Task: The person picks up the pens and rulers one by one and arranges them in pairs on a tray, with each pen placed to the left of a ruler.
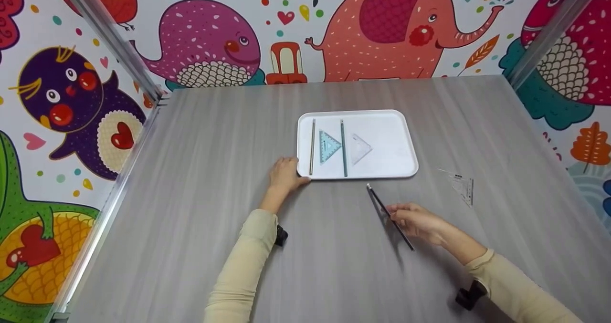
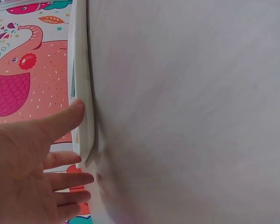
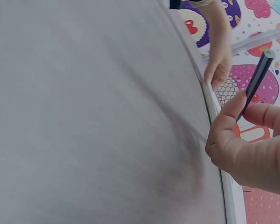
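Observation:
My right hand pinches a dark pencil between thumb and fingers over the table, in front of the tray. The pencil's end sticks up past the fingers in the right wrist view. My left hand rests at the near left corner of the white tray; its thumb touches the rim and its straight fingers lie along the side. On the tray, from left to right, are a gold pencil, a teal set square, a teal pencil and a clear set square.
Another clear set square lies on the grey table, right of the tray and beyond my right hand. Metal posts and walls with cartoon animals border the table's back and left side.

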`<action>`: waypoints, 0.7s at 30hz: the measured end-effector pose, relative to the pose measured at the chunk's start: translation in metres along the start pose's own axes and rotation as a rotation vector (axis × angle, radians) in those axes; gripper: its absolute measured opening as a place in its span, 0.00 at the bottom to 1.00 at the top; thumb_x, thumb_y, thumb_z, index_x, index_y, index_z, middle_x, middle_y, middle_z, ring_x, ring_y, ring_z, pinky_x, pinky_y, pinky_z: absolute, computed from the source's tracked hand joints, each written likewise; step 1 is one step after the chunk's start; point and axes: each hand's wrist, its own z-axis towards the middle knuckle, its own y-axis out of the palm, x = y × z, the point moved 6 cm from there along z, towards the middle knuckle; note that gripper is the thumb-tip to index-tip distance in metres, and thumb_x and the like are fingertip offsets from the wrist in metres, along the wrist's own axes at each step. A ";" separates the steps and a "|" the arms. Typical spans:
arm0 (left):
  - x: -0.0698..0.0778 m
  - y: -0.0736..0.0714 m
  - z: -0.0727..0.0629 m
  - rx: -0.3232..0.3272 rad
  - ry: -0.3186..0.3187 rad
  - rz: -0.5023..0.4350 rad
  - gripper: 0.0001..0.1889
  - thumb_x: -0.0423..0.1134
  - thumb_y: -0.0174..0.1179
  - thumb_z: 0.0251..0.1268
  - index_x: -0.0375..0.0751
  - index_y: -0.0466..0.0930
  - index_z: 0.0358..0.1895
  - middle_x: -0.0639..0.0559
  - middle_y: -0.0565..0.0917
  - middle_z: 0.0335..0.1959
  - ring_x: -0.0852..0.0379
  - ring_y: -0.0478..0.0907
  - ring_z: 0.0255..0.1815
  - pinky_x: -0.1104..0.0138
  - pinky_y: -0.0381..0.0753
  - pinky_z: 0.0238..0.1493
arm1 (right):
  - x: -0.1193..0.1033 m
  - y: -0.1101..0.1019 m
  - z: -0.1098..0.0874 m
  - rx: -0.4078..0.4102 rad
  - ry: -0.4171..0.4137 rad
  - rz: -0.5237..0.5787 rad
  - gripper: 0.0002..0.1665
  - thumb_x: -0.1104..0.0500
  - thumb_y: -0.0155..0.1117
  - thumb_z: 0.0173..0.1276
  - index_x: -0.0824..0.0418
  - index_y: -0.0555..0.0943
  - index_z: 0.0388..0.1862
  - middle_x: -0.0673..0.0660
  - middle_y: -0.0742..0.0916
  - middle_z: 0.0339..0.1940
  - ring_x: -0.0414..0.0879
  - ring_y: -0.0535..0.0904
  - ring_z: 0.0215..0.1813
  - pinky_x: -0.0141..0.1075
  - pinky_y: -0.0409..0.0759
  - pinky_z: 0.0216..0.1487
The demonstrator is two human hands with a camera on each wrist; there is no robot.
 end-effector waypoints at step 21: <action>0.001 -0.001 -0.001 0.008 0.019 -0.003 0.31 0.50 0.65 0.50 0.32 0.72 0.53 0.40 0.77 0.51 0.45 0.69 0.55 0.60 0.66 0.59 | -0.018 -0.007 0.000 -0.056 -0.032 0.255 0.11 0.66 0.47 0.66 0.55 0.75 0.41 0.45 0.81 0.33 0.36 0.75 0.35 0.26 0.73 0.38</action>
